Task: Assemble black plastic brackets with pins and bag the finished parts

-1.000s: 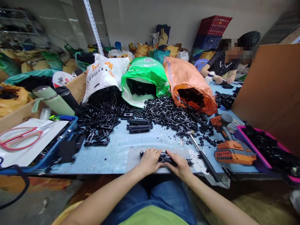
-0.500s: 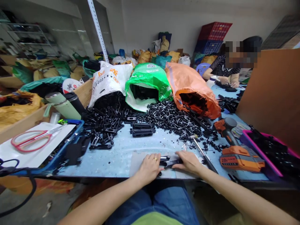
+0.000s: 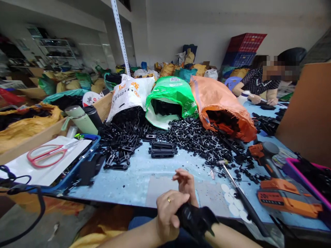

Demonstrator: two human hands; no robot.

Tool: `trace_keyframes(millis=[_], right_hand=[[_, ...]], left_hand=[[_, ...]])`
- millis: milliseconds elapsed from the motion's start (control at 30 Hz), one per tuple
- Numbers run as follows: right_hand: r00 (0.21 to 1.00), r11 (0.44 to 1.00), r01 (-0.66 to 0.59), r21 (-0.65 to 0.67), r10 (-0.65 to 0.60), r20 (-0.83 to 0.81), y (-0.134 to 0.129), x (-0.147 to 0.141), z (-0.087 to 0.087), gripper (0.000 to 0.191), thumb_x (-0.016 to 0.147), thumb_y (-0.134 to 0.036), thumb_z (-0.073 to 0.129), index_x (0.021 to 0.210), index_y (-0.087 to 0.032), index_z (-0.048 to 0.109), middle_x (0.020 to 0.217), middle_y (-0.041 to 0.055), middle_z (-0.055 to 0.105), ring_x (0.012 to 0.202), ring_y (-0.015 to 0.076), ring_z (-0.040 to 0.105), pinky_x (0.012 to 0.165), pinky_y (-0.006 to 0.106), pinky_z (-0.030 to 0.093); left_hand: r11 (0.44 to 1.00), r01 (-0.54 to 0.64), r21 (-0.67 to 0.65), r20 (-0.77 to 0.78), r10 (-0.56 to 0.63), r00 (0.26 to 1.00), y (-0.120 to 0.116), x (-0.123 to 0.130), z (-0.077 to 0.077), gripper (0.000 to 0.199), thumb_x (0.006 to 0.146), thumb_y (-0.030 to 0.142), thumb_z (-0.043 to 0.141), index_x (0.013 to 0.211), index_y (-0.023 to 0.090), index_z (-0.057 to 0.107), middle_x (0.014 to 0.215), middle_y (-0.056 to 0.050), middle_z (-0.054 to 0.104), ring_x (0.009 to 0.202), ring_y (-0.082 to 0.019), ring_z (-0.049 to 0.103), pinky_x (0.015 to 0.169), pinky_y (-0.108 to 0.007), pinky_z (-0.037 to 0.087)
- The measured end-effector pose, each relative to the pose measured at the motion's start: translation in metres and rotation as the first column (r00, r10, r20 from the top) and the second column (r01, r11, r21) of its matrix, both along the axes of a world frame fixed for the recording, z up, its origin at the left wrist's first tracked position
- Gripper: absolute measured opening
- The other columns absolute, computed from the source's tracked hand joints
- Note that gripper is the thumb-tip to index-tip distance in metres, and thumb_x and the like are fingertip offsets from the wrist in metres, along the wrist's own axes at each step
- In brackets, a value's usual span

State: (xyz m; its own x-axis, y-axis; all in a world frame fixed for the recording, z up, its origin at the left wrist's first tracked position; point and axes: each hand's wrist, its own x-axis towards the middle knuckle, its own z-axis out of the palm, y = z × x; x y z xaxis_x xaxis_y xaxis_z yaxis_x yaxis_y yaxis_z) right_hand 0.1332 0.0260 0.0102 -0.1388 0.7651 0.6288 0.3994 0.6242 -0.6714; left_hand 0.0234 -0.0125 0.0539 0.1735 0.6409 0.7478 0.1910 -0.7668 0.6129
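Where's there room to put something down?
Barest is the blue table between the black links behind, flat black pieces at left and grey sheet at right. Crowded: the pin heap before the orange bag, and the right side, with hammer and power tool.

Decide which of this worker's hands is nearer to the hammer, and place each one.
Right. The right hand is just left of the hammer, across a gap; the left hand is farther left, nearer the worker's body.

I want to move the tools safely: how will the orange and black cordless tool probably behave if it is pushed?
The cordless tool is probably heavy for its size, given the chunky battery. Its hard-looking casing should not flex, and the battery's flat sides probably resist rolling.
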Motion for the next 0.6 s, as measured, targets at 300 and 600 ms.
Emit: trace_keyframes(millis=[300,600], right_hand=[[0.877,0.984,0.174,0.043,-0.174,0.447,0.207,0.049,0.011,0.021,0.089,-0.033,0.042,0.101,-0.020,0.055,0.109,0.0094,0.055,0.106,0.0227,0.047,0.093,0.040,0.037],[0.584,0.896,0.434,-0.091,-0.203,0.786,0.411,0.034,0.026,0.028,0.085,-0.024,0.048,0.109,-0.010,0.054,0.112,0.0168,0.055,0.106,0.0238,0.046,0.089,0.033,0.035]], left_hand=[[0.989,-0.122,0.081,-0.823,0.135,0.552,0.095,-0.050,-0.060,0.043,0.079,0.048,0.054,0.115,0.023,0.054,0.100,-0.009,0.061,0.098,-0.026,0.053,0.083,-0.044,0.040],[0.923,-0.385,-0.030,-0.791,0.213,0.573,0.166,-0.055,-0.042,0.057,0.079,0.044,0.058,0.127,0.017,0.044,0.112,-0.012,0.055,0.110,-0.027,0.045,0.093,-0.047,0.035]])
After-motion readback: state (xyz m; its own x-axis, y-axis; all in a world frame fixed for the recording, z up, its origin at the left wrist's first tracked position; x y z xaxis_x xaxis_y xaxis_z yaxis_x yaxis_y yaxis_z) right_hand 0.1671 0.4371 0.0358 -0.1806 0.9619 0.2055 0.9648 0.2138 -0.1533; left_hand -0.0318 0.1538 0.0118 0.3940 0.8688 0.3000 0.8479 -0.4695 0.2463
